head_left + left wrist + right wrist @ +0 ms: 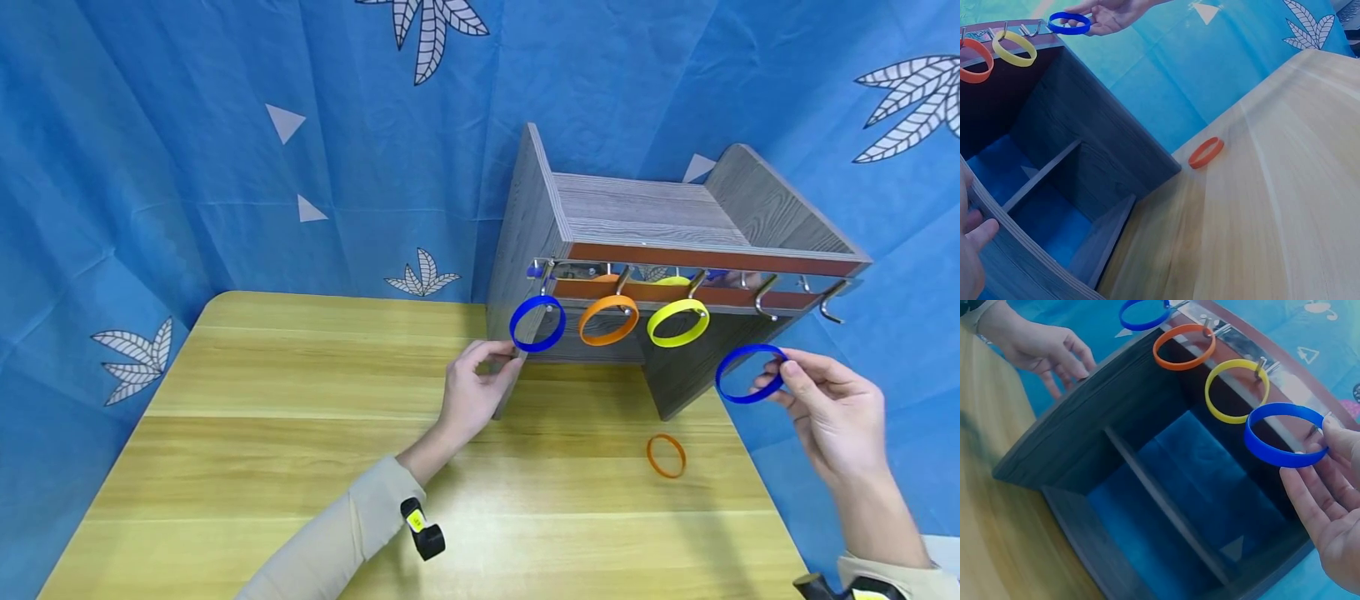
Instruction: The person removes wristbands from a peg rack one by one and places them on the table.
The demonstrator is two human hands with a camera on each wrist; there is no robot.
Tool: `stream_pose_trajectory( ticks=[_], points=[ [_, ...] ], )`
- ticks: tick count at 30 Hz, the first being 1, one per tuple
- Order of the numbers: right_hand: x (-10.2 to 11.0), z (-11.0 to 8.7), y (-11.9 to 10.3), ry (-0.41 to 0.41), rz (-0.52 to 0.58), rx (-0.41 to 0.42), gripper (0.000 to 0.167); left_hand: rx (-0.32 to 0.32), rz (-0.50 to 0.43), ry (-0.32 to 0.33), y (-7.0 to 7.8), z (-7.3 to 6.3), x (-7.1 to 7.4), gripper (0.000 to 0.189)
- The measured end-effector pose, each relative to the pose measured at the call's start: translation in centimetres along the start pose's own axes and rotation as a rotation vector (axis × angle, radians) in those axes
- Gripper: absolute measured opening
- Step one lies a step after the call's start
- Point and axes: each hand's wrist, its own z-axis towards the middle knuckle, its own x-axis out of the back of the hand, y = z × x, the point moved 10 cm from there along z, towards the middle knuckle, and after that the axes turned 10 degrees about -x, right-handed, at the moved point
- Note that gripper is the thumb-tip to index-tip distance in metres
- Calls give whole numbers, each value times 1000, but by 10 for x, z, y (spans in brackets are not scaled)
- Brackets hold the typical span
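Observation:
My right hand (843,417) pinches a blue wristband (722,385) between thumb and fingers, in front of the right end of the hook rail. The band is apart from the bare hooks (765,298). On the left, my left hand (474,387) grips the front edge of the side panel of a grey wooden shelf (525,208); part of that hand is cut off in the left wrist view. From the shelf's hooks hang another blue wristband (556,335), an orange wristband (609,340) and a yellow wristband (677,341), side by side.
A second orange wristband (681,469) lies on the wooden table (300,467), in front of the shelf's right side. Blue patterned cloth (225,167) hangs behind and to the right. Two hooks at the rail's right end carry nothing. Below the rail, the shelf has open compartments (1210,469).

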Motion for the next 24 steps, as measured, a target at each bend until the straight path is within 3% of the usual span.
stream_pose_trajectory(
  ticks=[12,24],
  points=[
    [-3,-15,31,-20,7,-81,38,13,0,7,1,1,1,21],
    [2,-28,76,34,-61,-174,35,3,-7,0,1,0,1,21]
  ],
)
